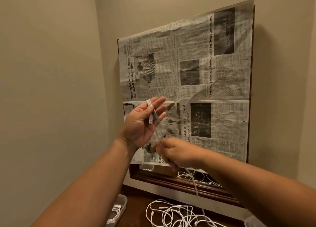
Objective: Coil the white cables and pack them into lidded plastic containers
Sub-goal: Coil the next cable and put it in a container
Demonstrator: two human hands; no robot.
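Observation:
My left hand [145,122] is raised with its palm facing me and fingers spread straight. Its thumb pins a white cable [154,114] against the palm, and the cable's USB plug [150,121] hangs just below the thumb. From there the cable runs down to my right hand [172,152], which is blurred and pinches it. Below that hand it trails to a tangled pile of white cables [179,213] on the dark wooden table. An open clear plastic container [119,204] at the lower left has a coiled cable inside.
A wood-framed mirror [171,179] leans against the wall, mostly covered with newspaper [188,81]; its bare bottom strip reflects cables. The corner of another clear container [253,221] shows at the lower right. A beige wall closes in on the left.

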